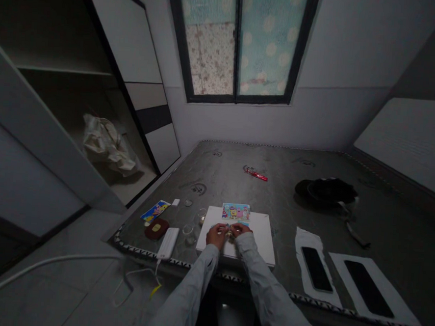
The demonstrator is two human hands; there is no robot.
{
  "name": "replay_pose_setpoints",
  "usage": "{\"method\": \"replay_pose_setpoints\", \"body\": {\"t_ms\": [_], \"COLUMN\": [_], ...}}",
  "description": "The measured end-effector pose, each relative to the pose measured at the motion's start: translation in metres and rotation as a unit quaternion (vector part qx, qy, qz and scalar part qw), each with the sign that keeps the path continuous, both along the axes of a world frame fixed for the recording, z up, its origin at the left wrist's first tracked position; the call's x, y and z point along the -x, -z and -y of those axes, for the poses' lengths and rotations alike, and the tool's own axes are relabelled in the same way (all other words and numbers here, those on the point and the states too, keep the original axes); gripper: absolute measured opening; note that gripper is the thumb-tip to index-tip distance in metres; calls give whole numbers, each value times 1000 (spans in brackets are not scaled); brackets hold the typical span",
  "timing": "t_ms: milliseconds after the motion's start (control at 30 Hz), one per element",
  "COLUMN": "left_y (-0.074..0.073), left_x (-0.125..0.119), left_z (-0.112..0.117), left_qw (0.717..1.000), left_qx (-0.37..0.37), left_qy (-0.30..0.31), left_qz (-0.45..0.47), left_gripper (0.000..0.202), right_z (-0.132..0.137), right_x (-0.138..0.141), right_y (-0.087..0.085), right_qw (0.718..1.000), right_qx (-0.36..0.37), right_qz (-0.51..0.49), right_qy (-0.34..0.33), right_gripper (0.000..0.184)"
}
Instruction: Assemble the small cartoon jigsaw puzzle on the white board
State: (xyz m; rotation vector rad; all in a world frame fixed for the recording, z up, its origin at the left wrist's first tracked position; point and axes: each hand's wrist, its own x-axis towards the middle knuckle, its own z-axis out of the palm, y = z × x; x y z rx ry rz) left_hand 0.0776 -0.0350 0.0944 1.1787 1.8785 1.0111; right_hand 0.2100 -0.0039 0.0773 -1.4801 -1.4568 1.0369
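Observation:
My left hand [217,235] and my right hand [240,229] meet over a white board [260,238] lying at the mattress edge. Both have their fingers closed in a pinch, tip to tip, around something too small to make out. Just beyond the fingers lies a colourful cartoon picture card [236,212], at the far edge of the board. Part of another bluish piece shows beneath my fingers. Small clear cups [188,233] stand to the left of the board.
Left of the board are a white power bank [168,243] with a cable, a dark red box [156,228] and a blue cartoon card [155,211]. A red item [256,174] lies farther back. To the right are a black cap [326,191] and two phones [316,269] on white sheets.

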Motion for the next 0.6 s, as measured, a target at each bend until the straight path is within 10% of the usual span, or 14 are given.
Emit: {"method": "replay_pose_setpoints", "body": {"t_ms": [600], "left_y": [-10], "left_x": [7], "left_z": [15], "left_qw": [954], "left_qx": [78], "left_qy": [144], "left_qz": [-251], "left_gripper": [29], "right_z": [3], "right_x": [-1], "right_y": [24], "right_qw": [993], "right_qx": [1], "right_qz": [121], "right_qy": [2], "right_gripper": [4]}}
